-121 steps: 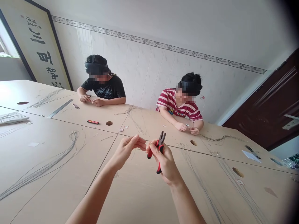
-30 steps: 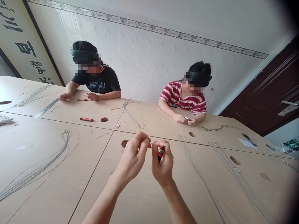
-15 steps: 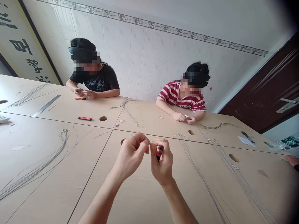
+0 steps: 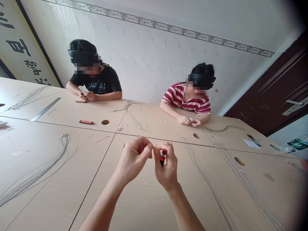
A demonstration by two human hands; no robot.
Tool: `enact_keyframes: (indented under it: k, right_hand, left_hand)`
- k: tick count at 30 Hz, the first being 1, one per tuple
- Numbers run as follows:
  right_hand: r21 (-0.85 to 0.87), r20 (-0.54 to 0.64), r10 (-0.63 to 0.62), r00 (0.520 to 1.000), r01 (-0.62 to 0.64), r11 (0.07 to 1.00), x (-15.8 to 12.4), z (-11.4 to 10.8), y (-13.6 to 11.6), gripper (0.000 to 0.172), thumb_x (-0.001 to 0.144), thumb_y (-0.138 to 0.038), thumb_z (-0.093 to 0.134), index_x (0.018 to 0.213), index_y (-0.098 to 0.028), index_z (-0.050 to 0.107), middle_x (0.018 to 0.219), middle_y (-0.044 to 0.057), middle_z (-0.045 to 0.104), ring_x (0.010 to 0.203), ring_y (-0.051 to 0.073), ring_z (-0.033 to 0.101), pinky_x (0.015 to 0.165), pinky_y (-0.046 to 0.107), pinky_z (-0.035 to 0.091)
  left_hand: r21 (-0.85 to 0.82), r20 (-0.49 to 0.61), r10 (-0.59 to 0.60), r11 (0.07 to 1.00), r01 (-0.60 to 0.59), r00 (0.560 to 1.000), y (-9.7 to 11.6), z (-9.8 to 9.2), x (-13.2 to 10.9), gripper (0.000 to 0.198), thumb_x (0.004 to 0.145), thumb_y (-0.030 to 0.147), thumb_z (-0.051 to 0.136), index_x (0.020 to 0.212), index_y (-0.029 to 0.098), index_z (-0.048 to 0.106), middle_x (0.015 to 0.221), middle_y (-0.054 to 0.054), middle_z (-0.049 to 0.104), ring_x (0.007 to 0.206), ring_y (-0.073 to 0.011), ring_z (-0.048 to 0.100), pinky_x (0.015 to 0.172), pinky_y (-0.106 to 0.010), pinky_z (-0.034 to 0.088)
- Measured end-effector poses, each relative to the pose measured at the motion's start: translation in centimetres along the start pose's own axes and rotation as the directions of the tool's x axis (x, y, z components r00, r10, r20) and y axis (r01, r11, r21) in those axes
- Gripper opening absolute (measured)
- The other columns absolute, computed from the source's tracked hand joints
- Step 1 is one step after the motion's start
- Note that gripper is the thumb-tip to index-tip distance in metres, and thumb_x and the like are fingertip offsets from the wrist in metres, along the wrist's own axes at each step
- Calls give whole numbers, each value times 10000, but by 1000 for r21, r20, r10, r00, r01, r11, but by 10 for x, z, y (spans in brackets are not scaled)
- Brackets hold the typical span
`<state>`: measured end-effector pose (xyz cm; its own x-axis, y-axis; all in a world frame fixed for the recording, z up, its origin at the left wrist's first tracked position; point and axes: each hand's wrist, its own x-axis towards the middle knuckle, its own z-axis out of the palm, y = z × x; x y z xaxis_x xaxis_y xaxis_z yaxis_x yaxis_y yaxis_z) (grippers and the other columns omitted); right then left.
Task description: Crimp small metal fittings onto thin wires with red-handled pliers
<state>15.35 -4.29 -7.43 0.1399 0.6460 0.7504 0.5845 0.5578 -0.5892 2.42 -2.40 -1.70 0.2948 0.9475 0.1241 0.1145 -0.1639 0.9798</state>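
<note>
My left hand is closed in a pinch on a thin cord, a short stretch of which shows above the fingers. Close beside it, my right hand curls around a small red-and-black lighter with a metal top. Thumb and forefinger of that hand meet the left fingertips at a tiny point, where fingers hide most of the cord. Both hands are raised over the table. Left of them lies a bundle of thin grey cords with gold-coloured ends.
More cord bundles lie on the right. A red-and-black packet, a metal ruler and round table holes are farther off. Two persons sit opposite. A bottle and a pen lie at right.
The view has shifted slightly. My hands keep nearly the same pose, with the fingertips still together. The hands of the person at the left have drawn closer together.
</note>
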Motion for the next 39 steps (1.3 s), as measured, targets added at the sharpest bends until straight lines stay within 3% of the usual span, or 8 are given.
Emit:
enact_keyframes:
  k: [13,22,25,27,31,34,37,39]
  right_hand:
    - [32,22,13,1000,-14,999,1,0,-1,87,938,-159,497,936,-244,481,826,12,578,762,161,529,659,301,426]
    - [96,23,219,976,-220,971,4,4,-4,104,914,-291,518,970,-216,562,916,52,587,837,182,569,738,336,488]
    - [310,139,498,856,-515,799,6,7,-3,154,841,-341,584,907,-202,592,908,63,625,836,199,587,752,361,500]
    - [506,320,662,677,-713,485,7,8,-3,181,814,-372,577,822,-192,569,925,91,658,842,219,615,731,380,515]
    - [558,680,598,424,-829,-47,7,5,-3,168,793,-367,543,788,-211,481,926,93,663,895,251,644,670,399,528]
    - [504,621,633,462,-854,129,2,2,-6,190,727,-245,572,902,-224,501,819,6,600,769,192,615,674,369,509]
    - [228,416,634,651,-750,621,-4,3,-10,265,678,-154,575,930,-224,534,846,6,575,791,193,578,743,384,486]
    - [22,347,568,747,-612,791,-5,4,-14,247,672,-125,552,897,-223,524,901,34,587,891,231,576,791,411,477]
  left_hand:
    - [-40,-8,-14,999,14,1000,-3,-1,1,169,860,260,528,710,183,541,632,36,535,539,-87,368,478,-202,288]
    - [-50,-228,-18,999,6,973,-2,-1,6,205,837,274,544,657,180,513,598,44,527,471,-71,309,441,-200,256]
    - [-41,-266,-4,999,-8,964,-6,-2,9,209,842,285,549,664,184,510,597,40,523,498,-82,363,469,-203,300]
    - [-37,-284,0,999,-11,959,-9,-3,10,202,848,288,546,677,186,512,598,43,521,504,-85,383,480,-204,320]
    - [-15,-303,-1,1000,-4,953,-14,-5,12,197,850,290,543,685,186,513,592,47,530,489,-82,412,473,-202,336]
    - [3,-312,-5,1000,6,950,-15,-5,14,192,845,289,546,685,188,513,586,47,537,466,-80,401,450,-205,323]
    - [20,-321,3,1000,4,947,-15,-5,15,182,852,290,542,702,190,515,599,48,536,469,-78,380,455,-207,317]
    - [32,-319,11,999,-1,948,-16,-4,15,178,857,292,539,714,188,520,612,43,541,484,-80,384,470,-209,330]
